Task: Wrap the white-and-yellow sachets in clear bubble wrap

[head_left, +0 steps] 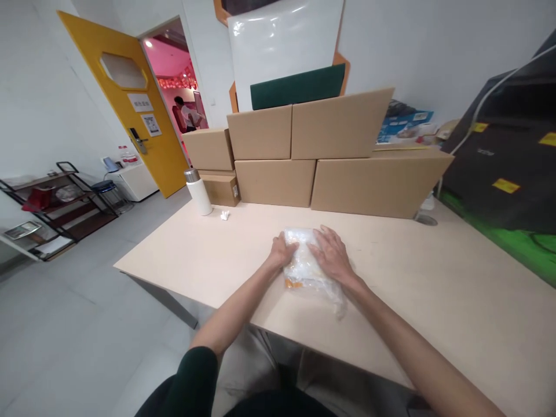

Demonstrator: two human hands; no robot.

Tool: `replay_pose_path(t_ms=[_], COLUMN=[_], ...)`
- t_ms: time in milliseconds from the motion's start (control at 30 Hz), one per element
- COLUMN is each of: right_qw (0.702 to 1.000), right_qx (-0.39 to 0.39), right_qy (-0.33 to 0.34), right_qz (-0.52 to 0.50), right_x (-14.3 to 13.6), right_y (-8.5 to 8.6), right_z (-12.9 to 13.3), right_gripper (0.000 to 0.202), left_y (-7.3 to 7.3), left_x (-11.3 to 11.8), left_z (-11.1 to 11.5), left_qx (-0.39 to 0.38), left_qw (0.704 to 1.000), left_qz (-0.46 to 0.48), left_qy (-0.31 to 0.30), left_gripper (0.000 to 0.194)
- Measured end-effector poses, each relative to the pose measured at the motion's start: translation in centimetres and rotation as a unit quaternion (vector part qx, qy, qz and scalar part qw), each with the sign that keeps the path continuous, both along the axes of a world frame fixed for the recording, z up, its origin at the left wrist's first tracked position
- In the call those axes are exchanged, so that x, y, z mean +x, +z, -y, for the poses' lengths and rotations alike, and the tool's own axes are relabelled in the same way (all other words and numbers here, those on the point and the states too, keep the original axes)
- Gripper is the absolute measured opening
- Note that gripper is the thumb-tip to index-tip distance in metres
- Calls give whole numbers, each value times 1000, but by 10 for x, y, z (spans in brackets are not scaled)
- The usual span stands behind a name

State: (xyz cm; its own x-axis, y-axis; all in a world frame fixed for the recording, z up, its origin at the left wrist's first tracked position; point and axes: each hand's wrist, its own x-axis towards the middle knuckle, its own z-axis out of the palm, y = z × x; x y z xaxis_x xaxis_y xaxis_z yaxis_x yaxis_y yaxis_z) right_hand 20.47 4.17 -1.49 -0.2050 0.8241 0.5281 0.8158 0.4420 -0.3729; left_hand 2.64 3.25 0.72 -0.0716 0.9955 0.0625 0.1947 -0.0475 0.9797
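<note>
While the left hand [282,252] is curling against its left edge, thumb on top, a package in clear plastic wrap [299,263] is lying on the table [186,249] between the hands, and the right hand [333,253] is resting loosely outstretched along its right side.

Forearms [244,296] stretched forward, left hand [282,252] curled, right hand [333,255] — flatter, splayed

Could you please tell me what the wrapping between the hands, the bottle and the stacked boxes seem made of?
Wrapping: apparently clear, glossy plastic, judging by its highlights and crinkles. Bottle: smooth white body, perhaps coated metal or plastic; its silvery cap looks metallic. Stacked boxes: probably cardboard, given their matte brown faces.
</note>
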Motion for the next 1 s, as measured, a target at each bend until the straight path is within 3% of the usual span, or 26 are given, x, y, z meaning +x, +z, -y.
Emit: replay_pose_path(t_ms=[67, 133, 200, 267, 400, 567, 667, 833, 1000], right_qw=[999, 998, 996, 994, 992, 991, 990, 982, 973], right_qx=[-15, -19, -20, -26, -31, -24, -27, -76, -112], right_qy=[2, -12, -22, -20, -8, -11, -7, 11, -1], right_qz=[42, 66, 83, 102, 126, 128, 136, 172, 201], right_x=[-4, -7, -6, -3, 1, 1, 4, 11, 9], right_y=[-9, -18, -24, -27, -30, -35, -37, -32, -19], right_z=[-3, -4, -4, -3, -1, -1, -1, 5, 13], right_gripper=[52, 53, 56, 57, 58, 58, 59, 66, 68], left_y=[2, 3, 2, 1, -3, -5, -5, -7, -8], left_x=[3, 6, 6, 3, -7, -15, -23, -41, -44], left_z=[-2, 0, 4, 7, 12, 14, 11, 1, -2], left_qx=[16, 56, 89, 86, 55, 56, 53, 60, 61], left_qw=[995, 970, 931, 909, 894, 895, 892, 860, 840], left_qz=[-93, -235, -355, -401, -418, -407, -389, -405, -436], left_qy=[35, 32, -17, -79, -153, -176, -223, -303, -317], left_gripper=[66, 55, 46, 54, 84, 86, 96, 122, 129])
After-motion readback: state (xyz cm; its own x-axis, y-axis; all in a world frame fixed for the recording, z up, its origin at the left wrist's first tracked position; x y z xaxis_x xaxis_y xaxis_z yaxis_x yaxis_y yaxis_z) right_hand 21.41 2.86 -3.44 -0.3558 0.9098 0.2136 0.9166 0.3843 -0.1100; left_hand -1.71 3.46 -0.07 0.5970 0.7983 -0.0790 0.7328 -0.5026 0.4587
